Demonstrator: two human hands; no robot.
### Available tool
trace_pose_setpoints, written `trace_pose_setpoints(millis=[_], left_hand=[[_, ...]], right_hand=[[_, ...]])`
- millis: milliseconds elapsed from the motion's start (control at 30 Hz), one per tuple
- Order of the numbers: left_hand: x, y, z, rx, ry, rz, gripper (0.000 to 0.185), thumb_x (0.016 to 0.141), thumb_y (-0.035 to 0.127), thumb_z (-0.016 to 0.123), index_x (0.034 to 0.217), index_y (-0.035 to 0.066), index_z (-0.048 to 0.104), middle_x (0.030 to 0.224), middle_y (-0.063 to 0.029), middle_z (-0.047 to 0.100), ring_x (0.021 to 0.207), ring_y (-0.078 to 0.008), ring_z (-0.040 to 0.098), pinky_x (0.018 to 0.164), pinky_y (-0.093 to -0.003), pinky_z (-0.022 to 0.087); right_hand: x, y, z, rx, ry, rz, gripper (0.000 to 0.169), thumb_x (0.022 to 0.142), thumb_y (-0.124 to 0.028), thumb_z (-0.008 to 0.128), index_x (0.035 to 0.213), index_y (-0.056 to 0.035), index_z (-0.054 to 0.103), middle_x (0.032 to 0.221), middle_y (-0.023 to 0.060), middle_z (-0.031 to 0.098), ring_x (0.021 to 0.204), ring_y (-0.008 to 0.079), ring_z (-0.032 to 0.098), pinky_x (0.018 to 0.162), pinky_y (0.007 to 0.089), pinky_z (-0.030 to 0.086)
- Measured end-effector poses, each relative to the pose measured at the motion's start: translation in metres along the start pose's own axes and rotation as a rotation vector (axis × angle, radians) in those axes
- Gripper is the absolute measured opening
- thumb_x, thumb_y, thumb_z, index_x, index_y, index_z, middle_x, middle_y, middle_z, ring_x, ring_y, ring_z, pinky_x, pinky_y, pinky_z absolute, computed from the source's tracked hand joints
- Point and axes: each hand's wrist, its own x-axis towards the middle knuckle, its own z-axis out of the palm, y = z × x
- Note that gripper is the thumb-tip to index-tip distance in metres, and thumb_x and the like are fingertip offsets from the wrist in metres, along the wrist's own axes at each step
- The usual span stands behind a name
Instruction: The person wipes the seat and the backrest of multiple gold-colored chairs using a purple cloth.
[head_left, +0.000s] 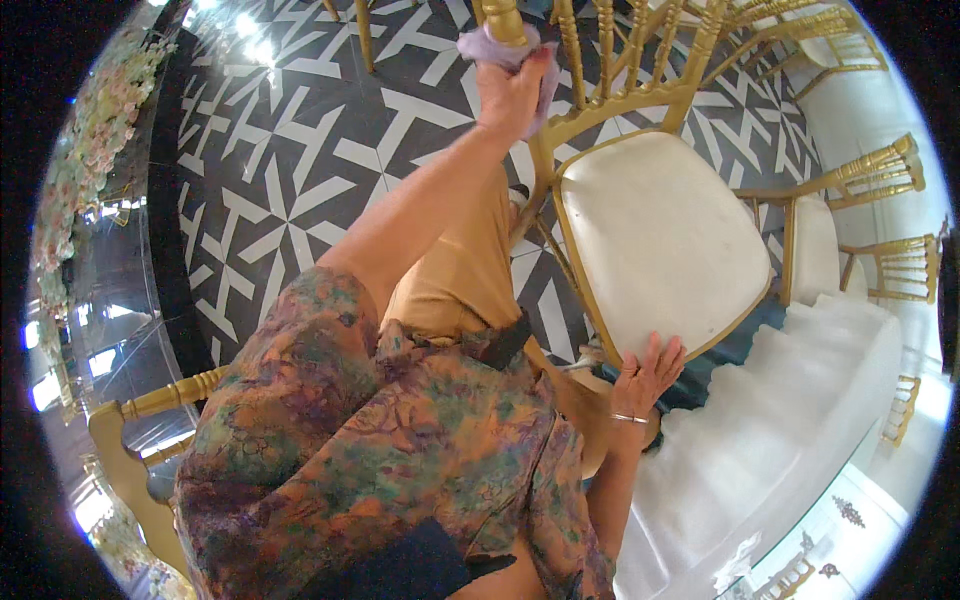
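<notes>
In the head view, my left hand (510, 94) is closed on a light purple cloth (491, 46). The cloth is wrapped around a gold post (507, 21) of a chair's backrest. This gold chair (615, 112) has turned spindles and a white padded seat (664, 232). On the seat's near edge rests my right hand (649, 371), palm down with the fingers somewhat apart. A thin bracelet (630, 418) circles the right wrist. Part of the cloth hangs behind my left hand.
A table draped in ruffled white cloth (765, 420) stands at right, close to the seat. More gold chairs (877, 180) line the right side. Another gold chair back (139, 450) is at lower left. Flowers (97, 157) run along the left rim. The floor (289, 225) is black-and-white patterned.
</notes>
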Motion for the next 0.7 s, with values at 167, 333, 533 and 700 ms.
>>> trace_pose_setpoints(millis=[167, 333, 533, 700], left_hand=[[-0.01, 0.04, 0.026, -0.116, -0.142, 0.158, 0.03, 0.079, 0.005, 0.066, 0.106, 0.004, 0.052, 0.092, -0.0048, 0.061, 0.079, -0.0126, 0.059, 0.063, -0.0244, 0.049], [-0.057, 0.073, 0.046, 0.219, -0.166, 0.383, 0.027, 0.072, 0.015, 0.073, 0.092, 0.004, 0.059, 0.077, -0.0045, 0.062, 0.068, -0.0136, 0.059, 0.062, -0.0263, 0.048], [-0.093, 0.051, 0.054, -0.039, -0.394, 0.279, 0.032, 0.066, 0.022, 0.078, 0.089, 0.007, 0.061, 0.081, -0.0022, 0.065, 0.074, -0.0129, 0.061, 0.069, -0.0265, 0.049], [-0.099, 0.034, 0.054, 0.217, -0.491, 0.173, 0.025, 0.074, 0.017, 0.072, 0.093, 0.006, 0.061, 0.089, -0.0042, 0.065, 0.082, -0.0111, 0.061, 0.074, -0.0267, 0.049]], right_hand=[[-0.027, 0.03, 0.002, 0.024, -0.103, -0.005, 0.056, 0.081, -0.019, 0.058, 0.132, -0.0118, 0.035, 0.142, 0.0225, 0.019, 0.131, 0.0421, 0.016, 0.106, 0.0537, 0.016], [-0.047, 0.043, 0.009, 0.115, -0.212, 0.147, 0.061, 0.08, -0.012, 0.056, 0.136, -0.0117, 0.031, 0.143, 0.0236, 0.019, 0.131, 0.0434, 0.017, 0.108, 0.0473, 0.017], [-0.068, 0.066, 0.021, 0.168, -0.256, 0.267, 0.066, 0.076, -0.003, 0.06, 0.134, -0.0117, 0.03, 0.141, 0.0257, 0.019, 0.131, 0.0438, 0.017, 0.108, 0.0477, 0.019], [-0.063, 0.074, 0.044, 0.204, -0.183, 0.314, 0.071, 0.073, 0.001, 0.06, 0.135, -0.0136, 0.03, 0.143, 0.0234, 0.017, 0.132, 0.0417, 0.016, 0.109, 0.0463, 0.017]])
